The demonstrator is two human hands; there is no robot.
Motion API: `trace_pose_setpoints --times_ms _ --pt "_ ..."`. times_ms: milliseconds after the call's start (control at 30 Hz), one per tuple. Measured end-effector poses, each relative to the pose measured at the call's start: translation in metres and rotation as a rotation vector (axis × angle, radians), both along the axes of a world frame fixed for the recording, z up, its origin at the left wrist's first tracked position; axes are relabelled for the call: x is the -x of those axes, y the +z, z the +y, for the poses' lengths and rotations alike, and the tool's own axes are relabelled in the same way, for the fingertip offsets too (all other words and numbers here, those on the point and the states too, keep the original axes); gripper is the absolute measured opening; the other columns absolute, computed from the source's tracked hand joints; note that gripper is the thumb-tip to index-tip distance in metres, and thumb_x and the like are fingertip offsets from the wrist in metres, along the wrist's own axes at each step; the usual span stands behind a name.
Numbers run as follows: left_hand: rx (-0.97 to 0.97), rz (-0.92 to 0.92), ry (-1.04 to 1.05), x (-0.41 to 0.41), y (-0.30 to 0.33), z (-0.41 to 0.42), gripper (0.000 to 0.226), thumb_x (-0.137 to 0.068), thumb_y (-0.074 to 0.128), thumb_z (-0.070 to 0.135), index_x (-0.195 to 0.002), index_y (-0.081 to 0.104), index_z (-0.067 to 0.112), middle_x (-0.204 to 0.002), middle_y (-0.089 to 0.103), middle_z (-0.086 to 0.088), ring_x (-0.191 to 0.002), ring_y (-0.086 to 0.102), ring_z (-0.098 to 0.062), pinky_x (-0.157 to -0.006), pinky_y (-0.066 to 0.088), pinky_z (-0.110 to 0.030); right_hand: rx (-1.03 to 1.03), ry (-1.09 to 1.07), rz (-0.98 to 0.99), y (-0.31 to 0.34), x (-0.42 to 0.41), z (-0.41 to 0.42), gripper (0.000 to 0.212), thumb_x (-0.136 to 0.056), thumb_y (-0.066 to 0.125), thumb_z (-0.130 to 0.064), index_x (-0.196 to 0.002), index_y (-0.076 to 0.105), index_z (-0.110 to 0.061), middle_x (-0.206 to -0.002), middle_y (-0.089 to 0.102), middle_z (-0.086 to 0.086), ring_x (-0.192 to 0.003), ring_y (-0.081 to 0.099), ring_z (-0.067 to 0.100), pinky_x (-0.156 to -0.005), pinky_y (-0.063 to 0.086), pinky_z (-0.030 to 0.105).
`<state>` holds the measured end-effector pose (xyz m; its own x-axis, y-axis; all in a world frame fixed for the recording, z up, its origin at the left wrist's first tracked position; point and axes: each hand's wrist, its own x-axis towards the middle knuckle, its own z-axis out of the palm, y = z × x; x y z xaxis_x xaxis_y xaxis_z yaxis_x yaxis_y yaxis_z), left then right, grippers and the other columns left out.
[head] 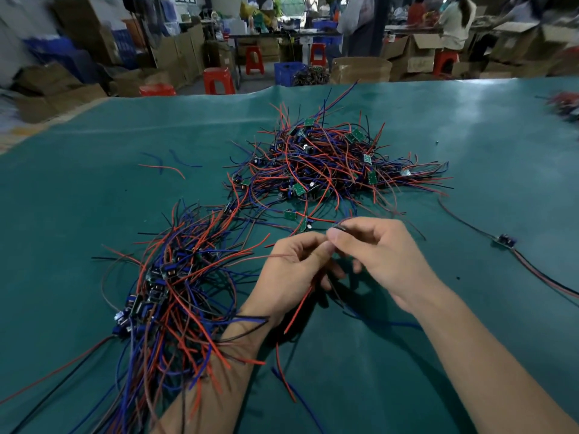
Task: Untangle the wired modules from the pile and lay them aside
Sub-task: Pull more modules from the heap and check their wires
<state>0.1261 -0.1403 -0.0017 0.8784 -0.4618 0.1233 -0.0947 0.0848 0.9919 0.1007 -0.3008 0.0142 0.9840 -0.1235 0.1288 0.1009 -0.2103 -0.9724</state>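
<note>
Head view. A green mat [94,195] covers the table. At its centre, toward twelve o'clock from the hands, lies the tangled pile [326,161] of red, blue and black wires with small green circuit boards scattered through it. At about eight o'clock from the hands a second heap, the sorted bundle [166,296], lies with its wires roughly aligned and its dark modules clustered together; some of its leads drape over the left forearm.

The two hands meet just below the pile's near edge. The right hand [382,255] has thumb and forefinger pinched on a small dark module [339,227], held off the mat. The left hand [291,274] is curled, its fingertips closing on the wires that trail from that module; a red lead [299,308] hangs down from its palm toward six o'clock.

At three o'clock a single module [505,240] lies alone on the mat, its red and black leads running away on both sides. A few loose wire offcuts [163,166] lie at ten o'clock.

Containers sit beyond the table's far edge: a blue crate [286,73] at twelve o'clock with a dark mass of wires just beside it, whether inside cannot be told; a round cardboard drum [362,68], contents hidden; open cardboard boxes [416,53] at one o'clock, contents blurred. Red stools [219,79] stand among them.
</note>
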Motion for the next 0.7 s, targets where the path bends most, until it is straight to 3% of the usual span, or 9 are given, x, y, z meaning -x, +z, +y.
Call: trace_pose_setpoints --times_ms 67,200,367,467,567,700 --pt "-0.021 0.003 -0.024 0.0 0.001 0.0 0.018 -0.103 0.051 0.012 -0.095 0.067 0.01 -0.065 0.069 -0.007 -0.041 0.048 -0.009 -0.042 0.035 -0.015 -0.019 -0.033 -0.057 0.001 -0.001 -0.001 0.004 -0.087 0.079 -0.018 -0.083 0.079 -0.017 -0.077 0.073 0.009 -0.067 0.059 0.011 -0.051 0.044 0.022" --pt "-0.117 -0.016 -0.067 0.001 0.001 -0.001 0.021 -0.103 0.051 0.011 -0.091 0.068 0.007 -0.062 0.067 -0.006 -0.043 0.046 -0.008 -0.045 0.038 -0.014 -0.143 -0.227 -0.246 0.011 -0.001 -0.015 0.018 -0.084 0.08 -0.007 -0.077 0.077 -0.023 -0.078 0.075 -0.004 -0.068 0.059 0.009 -0.054 0.046 0.022" --pt "-0.142 -0.024 -0.093 0.003 0.002 -0.001 0.02 -0.102 0.052 0.007 -0.091 0.068 0.007 -0.077 0.072 -0.008 -0.052 0.052 -0.006 -0.05 0.04 -0.012 -0.24 -0.351 -0.473 0.065 0.008 -0.012 0.008 -0.089 0.075 -0.008 -0.086 0.075 -0.016 -0.072 0.067 0.0 -0.058 0.051 0.012 -0.059 0.044 0.026" --pt "-0.195 -0.035 -0.041 0.002 0.0 -0.002 0.019 -0.101 0.053 0.006 -0.093 0.07 0.006 -0.078 0.073 -0.005 -0.055 0.052 -0.01 -0.05 0.041 -0.015 -0.343 -0.107 -0.474 0.116 0.013 0.011 0.003 -0.085 0.075 -0.015 -0.083 0.077 -0.015 -0.071 0.068 0.0 -0.057 0.052 0.01 -0.053 0.043 0.024" --pt "-0.171 -0.037 -0.011 0.002 0.0 -0.002 0.015 -0.1 0.054 0.004 -0.095 0.069 0.007 -0.076 0.072 -0.007 -0.052 0.051 -0.009 -0.049 0.04 -0.015 -0.29 0.207 -0.345 0.143 0.007 0.053 0.012 -0.087 0.076 -0.021 -0.081 0.076 -0.011 -0.073 0.071 0.004 -0.056 0.052 0.01 -0.048 0.041 0.022" --pt "-0.141 -0.067 0.014 0.002 0.001 -0.002 0.018 -0.098 0.055 -0.001 -0.089 0.065 0.011 -0.052 0.063 0.011 -0.04 0.045 0.0 -0.044 0.034 -0.01 0.207 0.339 -0.106 0.135 -0.026 0.105 0.05 -0.095 0.066 -0.048 -0.084 0.075 0.0 -0.075 0.077 0.006 -0.055 0.063 0.015 -0.044 0.046 0.024"
